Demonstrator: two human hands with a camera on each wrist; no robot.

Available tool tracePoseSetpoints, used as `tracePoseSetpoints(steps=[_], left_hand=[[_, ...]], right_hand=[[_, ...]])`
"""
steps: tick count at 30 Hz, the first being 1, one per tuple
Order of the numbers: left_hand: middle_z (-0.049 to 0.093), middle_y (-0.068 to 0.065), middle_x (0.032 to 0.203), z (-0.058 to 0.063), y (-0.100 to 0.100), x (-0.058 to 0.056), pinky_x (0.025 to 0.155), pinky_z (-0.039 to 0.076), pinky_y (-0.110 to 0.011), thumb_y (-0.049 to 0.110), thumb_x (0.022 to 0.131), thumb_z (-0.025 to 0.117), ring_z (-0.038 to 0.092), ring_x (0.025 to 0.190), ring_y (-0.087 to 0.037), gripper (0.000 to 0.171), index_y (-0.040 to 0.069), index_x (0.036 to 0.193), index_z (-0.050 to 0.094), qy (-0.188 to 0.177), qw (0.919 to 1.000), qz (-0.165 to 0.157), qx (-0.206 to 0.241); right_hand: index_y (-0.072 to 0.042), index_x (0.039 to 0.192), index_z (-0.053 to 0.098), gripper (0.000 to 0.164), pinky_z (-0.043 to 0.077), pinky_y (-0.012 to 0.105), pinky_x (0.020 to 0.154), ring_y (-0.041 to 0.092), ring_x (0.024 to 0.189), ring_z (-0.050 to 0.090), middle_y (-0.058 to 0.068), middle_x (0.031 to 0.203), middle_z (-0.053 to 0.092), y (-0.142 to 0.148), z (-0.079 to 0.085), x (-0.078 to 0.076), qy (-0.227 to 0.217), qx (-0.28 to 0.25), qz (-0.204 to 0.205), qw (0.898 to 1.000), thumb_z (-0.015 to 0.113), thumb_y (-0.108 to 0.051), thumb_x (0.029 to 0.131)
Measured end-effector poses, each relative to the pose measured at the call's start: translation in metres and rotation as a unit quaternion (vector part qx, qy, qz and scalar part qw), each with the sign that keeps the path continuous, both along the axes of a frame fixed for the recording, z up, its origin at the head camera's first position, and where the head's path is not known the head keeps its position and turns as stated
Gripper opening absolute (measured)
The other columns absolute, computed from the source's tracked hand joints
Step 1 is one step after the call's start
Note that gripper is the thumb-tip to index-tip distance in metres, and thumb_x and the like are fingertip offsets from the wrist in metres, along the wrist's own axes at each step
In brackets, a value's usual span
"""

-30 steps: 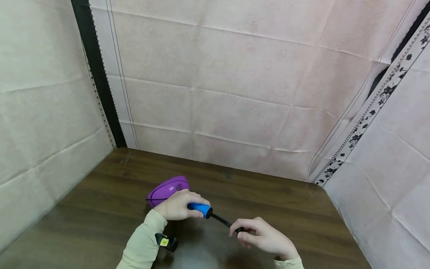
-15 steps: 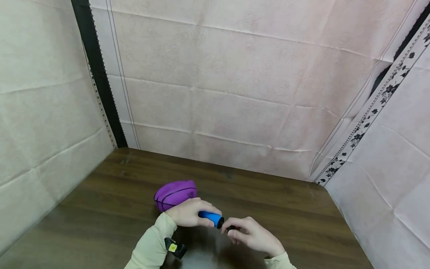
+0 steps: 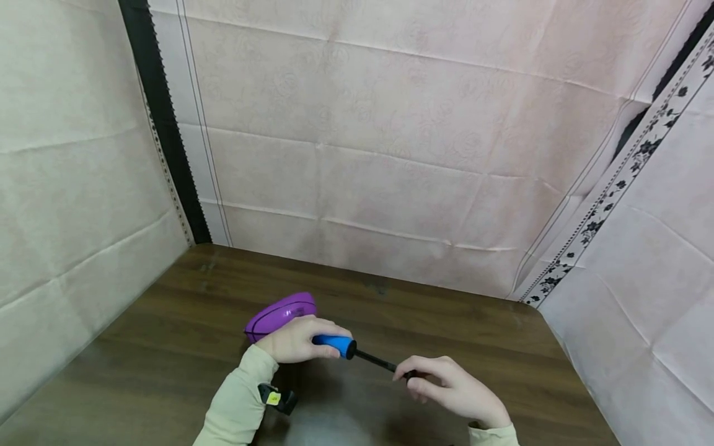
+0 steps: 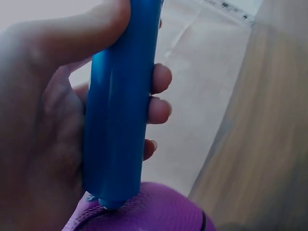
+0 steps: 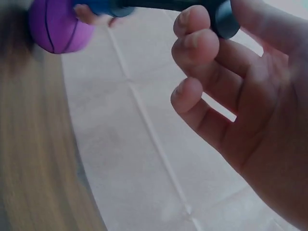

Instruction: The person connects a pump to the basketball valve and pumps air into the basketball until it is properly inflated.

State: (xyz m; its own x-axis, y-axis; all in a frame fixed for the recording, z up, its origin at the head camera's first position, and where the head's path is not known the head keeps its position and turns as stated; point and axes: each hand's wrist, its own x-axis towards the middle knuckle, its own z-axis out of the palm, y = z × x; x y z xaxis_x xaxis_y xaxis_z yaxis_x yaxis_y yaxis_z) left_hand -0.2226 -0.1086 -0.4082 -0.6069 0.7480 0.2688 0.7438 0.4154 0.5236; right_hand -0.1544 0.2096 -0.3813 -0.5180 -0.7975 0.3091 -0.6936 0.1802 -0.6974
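Note:
A blue hand pump [image 3: 334, 344] lies in the grip of my left hand [image 3: 292, 341], whose fingers wrap its barrel in the left wrist view. The pump's narrow end meets a purple ball [image 3: 279, 314] with black lines, which looks slack in the head view. From the barrel's other end a black rod [image 3: 375, 360] reaches out to the right. My right hand [image 3: 449, 387] pinches the black handle [image 5: 226, 20] at the rod's end between thumb and fingers. Part of the ball is hidden behind my left hand.
Below is a brown wood-grain table [image 3: 457, 322]. Pale cloth walls [image 3: 357, 124] stand at the back and on both sides. A black wrist device [image 3: 279, 398] with a yellow tag sits at my left cuff.
Half a second ago the rod was pushed into the barrel; now it is drawn out again, my right hand further right. My left hand, pump and ball shifted right, then back left.

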Motion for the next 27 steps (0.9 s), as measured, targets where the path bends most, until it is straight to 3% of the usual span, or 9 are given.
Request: tracePoseSetpoints(steps=[5,8,15,17,22,27], left_hand=[[0.07,-0.003,0.113,0.002,-0.007,-0.002,0.077,0.049,-0.022,0.033,0.094,0.063,0.059,0.09,-0.007,0.037,0.016,0.126,0.064,0.023,0.9996,0.01,0.008],[0.071,-0.002,0.114,-0.001,-0.004,-0.003,0.078,0.049,-0.022,0.036,0.094,0.062,0.06,0.091,-0.006,0.036,0.017,0.125,0.065,0.021,0.9996,0.019,0.007],[0.069,0.002,0.121,-0.002,0.012,0.0,0.084,0.05,-0.024,0.039,0.095,0.06,0.062,0.098,-0.006,0.036,0.02,0.126,0.064,-0.009,0.9997,0.024,-0.002],[0.069,0.003,0.12,-0.002,0.017,0.001,0.082,0.05,-0.022,0.039,0.095,0.06,0.062,0.095,-0.003,0.036,0.02,0.125,0.064,-0.014,0.9998,0.017,-0.004],[0.068,0.005,0.119,-0.003,0.021,0.005,0.079,0.046,-0.019,0.04,0.095,0.06,0.058,0.09,0.0,0.036,0.024,0.127,0.063,-0.035,0.9993,-0.004,-0.013],[0.068,0.002,0.12,-0.003,0.016,0.006,0.081,0.046,-0.021,0.037,0.094,0.062,0.059,0.096,-0.003,0.037,0.022,0.127,0.063,-0.046,0.9985,-0.023,-0.019]], right_hand=[[-0.013,0.116,0.058,0.031,0.049,0.021,0.056,0.009,0.062,0.052,0.008,0.068,0.053,0.001,0.002,0.0,0.003,-0.021,-0.004,1.0,0.046,0.008,0.097],[-0.012,0.114,0.057,0.027,0.047,0.019,0.055,0.011,0.058,0.049,0.009,0.065,0.051,-0.007,-0.001,0.0,-0.006,-0.022,-0.027,0.999,0.045,0.006,0.098],[-0.017,0.111,0.058,0.017,0.041,0.019,0.049,0.0,0.052,0.043,0.007,0.064,0.053,-0.041,-0.008,0.001,-0.02,-0.003,-0.143,0.989,0.042,-0.017,0.104],[-0.016,0.111,0.059,0.019,0.042,0.019,0.05,0.001,0.053,0.044,0.008,0.064,0.055,-0.048,-0.011,0.001,-0.018,0.003,-0.158,0.987,0.042,-0.021,0.104],[-0.017,0.111,0.059,0.017,0.044,0.019,0.053,0.011,0.053,0.049,0.008,0.065,0.056,-0.05,-0.016,0.0,-0.012,0.003,-0.132,0.991,0.044,-0.018,0.104],[-0.02,0.115,0.058,0.018,0.047,0.018,0.056,0.004,0.057,0.05,0.005,0.068,0.059,-0.043,-0.015,-0.002,-0.005,0.015,-0.068,0.998,0.05,-0.012,0.101]])
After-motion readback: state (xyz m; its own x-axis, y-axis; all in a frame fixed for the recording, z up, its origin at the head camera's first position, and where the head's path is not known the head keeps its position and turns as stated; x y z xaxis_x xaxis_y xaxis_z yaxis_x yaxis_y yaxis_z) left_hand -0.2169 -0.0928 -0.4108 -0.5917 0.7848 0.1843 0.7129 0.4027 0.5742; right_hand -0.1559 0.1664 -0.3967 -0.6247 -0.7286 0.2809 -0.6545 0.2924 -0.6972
